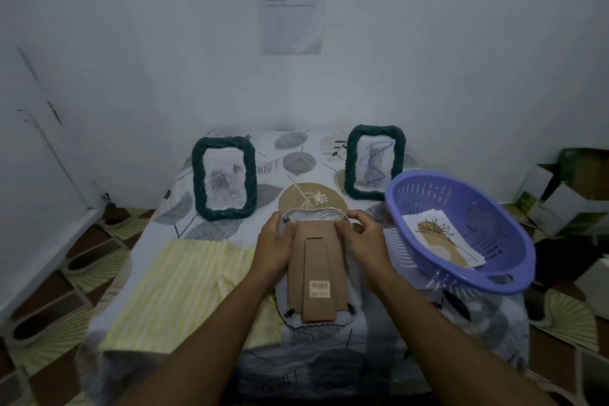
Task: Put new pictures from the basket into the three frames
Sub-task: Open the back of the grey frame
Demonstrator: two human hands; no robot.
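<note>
The third frame [316,273] lay face down just left of the basket [514,287], its brown backing board and folded stand uppermost. The step in hand looked to be freeing that board at its far edge. Doing it well would mean turning the small retaining tabs (two dark ones showed at the near corners) fully aside before lifting. The board should then be eased up evenly from both far corners so the clear front stayed flat on the table cover.

The left hand [275,247] sat on the frame's corner farther from the basket, fingers curled over the rim and thumb pressed on the board. The right hand [364,241] gripped the corner nearer the basket, its fingers curled together over the edge. Both forearms reached in straight and low, wrists roughly level.

A new picture [441,241] of a plant drawing lay inside the basket. One green rope frame [374,161] stood just behind the basket. Another green frame [225,179] stood well to the basket's left.
</note>
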